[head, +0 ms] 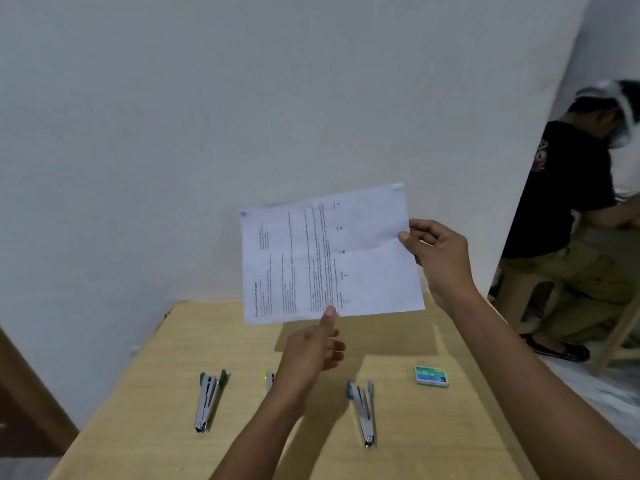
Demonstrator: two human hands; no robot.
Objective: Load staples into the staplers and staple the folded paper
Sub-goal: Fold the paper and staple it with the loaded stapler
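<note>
So the printed paper [329, 258] was held up in the air above the bench [166, 358]. The right hand [440, 258] had its fingers [405, 237] pinching the paper's right edge, and the left hand [311, 351] pinched its bottom edge. Below the paper lay the green stapler [207, 400], blue stapler [363, 414] and half-hidden yellow stapler [269, 377]. The staple box [431, 376] sat below the paper's right corner.
</note>
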